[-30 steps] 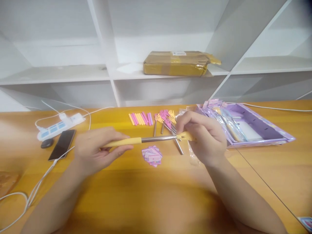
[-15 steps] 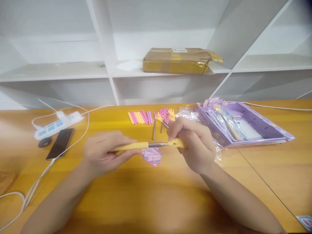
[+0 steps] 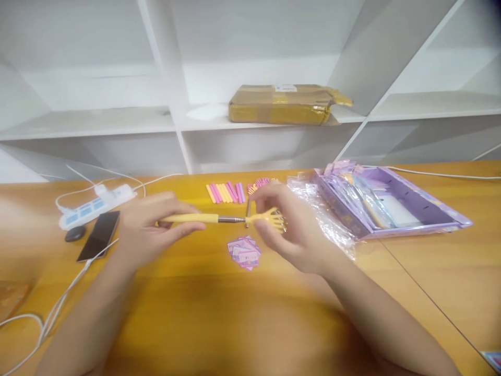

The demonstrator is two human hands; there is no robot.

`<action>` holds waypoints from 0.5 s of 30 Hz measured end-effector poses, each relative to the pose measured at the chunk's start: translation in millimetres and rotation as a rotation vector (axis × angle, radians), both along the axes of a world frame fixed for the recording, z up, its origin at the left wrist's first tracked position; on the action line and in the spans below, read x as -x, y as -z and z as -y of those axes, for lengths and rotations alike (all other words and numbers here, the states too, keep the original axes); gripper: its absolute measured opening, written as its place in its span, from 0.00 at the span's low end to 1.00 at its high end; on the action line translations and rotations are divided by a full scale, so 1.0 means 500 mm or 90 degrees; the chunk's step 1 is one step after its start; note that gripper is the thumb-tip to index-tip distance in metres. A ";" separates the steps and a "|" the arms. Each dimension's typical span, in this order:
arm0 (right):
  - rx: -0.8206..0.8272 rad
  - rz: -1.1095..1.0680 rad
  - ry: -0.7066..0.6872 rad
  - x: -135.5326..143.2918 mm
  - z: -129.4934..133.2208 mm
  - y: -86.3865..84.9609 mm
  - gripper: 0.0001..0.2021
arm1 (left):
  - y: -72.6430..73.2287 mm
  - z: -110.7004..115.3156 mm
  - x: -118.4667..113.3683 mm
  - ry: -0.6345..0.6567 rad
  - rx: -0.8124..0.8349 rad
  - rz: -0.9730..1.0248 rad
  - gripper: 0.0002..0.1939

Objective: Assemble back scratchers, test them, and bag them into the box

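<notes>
My left hand (image 3: 146,224) grips the yellow handle (image 3: 195,218) of a back scratcher, held level above the table. Its short metal rod (image 3: 231,219) points right and ends in a yellow claw-shaped head (image 3: 270,219). Around that head my right hand (image 3: 293,224) is curved, thumb and index finger apart, the thumb close to the claw's base. Beneath the scratcher lies a small pile of pink and purple cards (image 3: 245,252). Behind it are a row of yellow, pink and purple tubes (image 3: 225,192) and several pink and yellow claw heads (image 3: 261,183), partly hidden by my right hand.
A purple box (image 3: 420,201) with wrapped items stands at the right, beside clear plastic bags (image 3: 324,209). At the left are a power strip (image 3: 88,209), a black phone (image 3: 98,236) and white cables. A taped carton (image 3: 279,104) rests on the shelf behind.
The scratcher and both hands have shifted left and slightly up. My right hand's fingers have spread from the claw head, which now shows its prongs.
</notes>
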State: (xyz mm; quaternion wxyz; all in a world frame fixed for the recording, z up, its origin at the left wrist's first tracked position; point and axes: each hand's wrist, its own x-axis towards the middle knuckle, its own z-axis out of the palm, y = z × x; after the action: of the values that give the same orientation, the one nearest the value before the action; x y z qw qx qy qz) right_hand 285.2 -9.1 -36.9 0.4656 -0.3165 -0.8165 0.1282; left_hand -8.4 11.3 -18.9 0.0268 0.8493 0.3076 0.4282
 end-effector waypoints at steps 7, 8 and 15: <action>-0.243 0.321 0.107 -0.003 -0.031 0.015 0.10 | -0.009 0.006 0.008 -0.107 -0.076 -0.282 0.14; -0.258 0.342 0.113 0.000 -0.037 0.021 0.11 | -0.005 0.008 0.003 -0.108 -0.088 -0.341 0.14; -0.277 0.366 0.115 -0.004 -0.064 0.044 0.11 | 0.029 0.006 -0.042 -0.151 -0.041 -0.469 0.14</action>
State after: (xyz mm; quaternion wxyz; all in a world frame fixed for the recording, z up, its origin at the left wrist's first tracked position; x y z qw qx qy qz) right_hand 287.1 23.0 -58.6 0.2833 -0.3037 -0.8908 -0.1844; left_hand 12.4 8.3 -33.3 -0.1620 0.9051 0.3791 0.1039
